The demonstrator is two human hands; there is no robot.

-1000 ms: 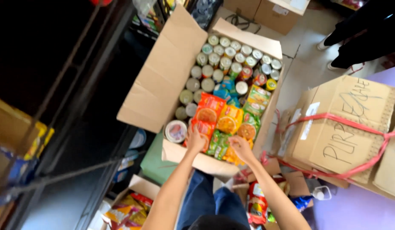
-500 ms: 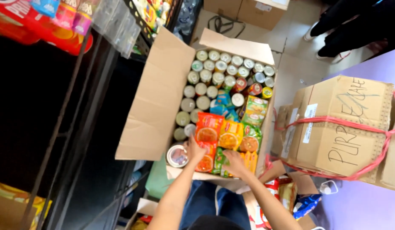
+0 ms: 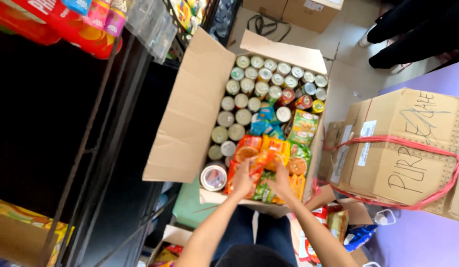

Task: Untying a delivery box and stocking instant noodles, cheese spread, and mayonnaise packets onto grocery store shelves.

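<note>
Both my hands reach into an open cardboard box on the floor. My left hand and my right hand together grip an orange snack packet lifted slightly above the other packets. Around it lie more orange packets and green packets, with blue packets further in. Several round cans stand upright and fill the far half of the box. One larger can sits at the near left corner beside my left hand.
A black metal shelf rack stands on the left, with red bags on its top level. A taped cardboard box with a red strap sits on the right. Loose packets lie by my knees. Another person's dark shoes are at top right.
The view has tilted, bringing the shelf's red bags into sight. My hands have drawn closer together and raised one orange packet off the pile.
</note>
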